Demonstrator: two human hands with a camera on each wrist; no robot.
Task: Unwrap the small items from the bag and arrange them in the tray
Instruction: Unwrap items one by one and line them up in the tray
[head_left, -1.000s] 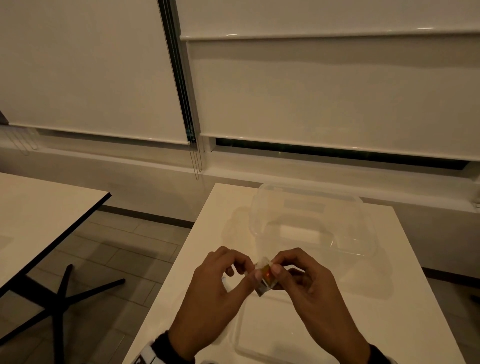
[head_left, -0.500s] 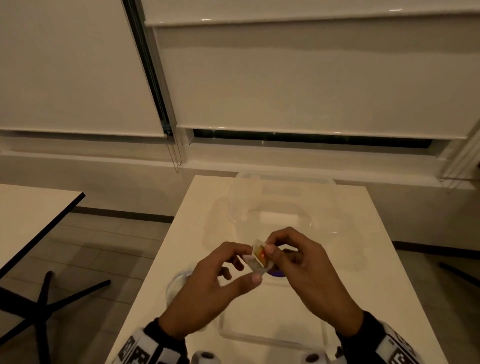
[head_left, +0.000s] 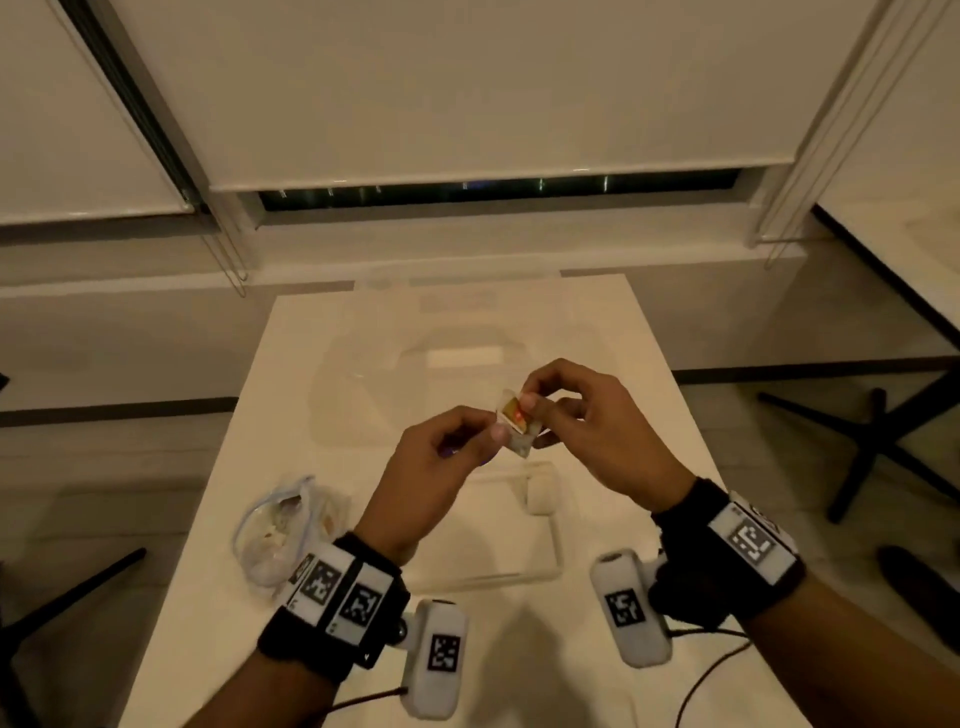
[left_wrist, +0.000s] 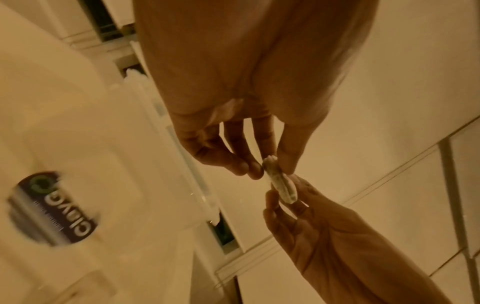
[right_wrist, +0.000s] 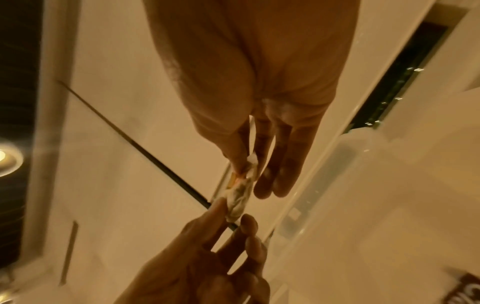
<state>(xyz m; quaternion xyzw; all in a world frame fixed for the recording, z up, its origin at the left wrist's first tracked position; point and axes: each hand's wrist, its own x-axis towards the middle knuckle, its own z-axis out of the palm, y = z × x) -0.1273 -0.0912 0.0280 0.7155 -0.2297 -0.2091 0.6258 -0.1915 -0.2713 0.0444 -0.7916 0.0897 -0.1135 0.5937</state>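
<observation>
Both hands are up over the tabletop (head_left: 613, 332), pinching one small wrapped item (head_left: 517, 423) between them. Left hand (head_left: 436, 467) fingers grip its 7 o'clock end, right hand (head_left: 597, 426) fingers its 1 o'clock end. Clear tray (head_left: 550, 519) sits right underneath, and the bag (head_left: 280, 525) lies at 8 o'clock from it.

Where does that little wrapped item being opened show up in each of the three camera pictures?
Head view: the wrapped item sits at centre, pinched between both hands above the table.
Left wrist view: the item is right of centre, below the left hand's fingertips.
Right wrist view: the item is at centre, lower middle.
Shared landmark: the clear plastic container.
</observation>
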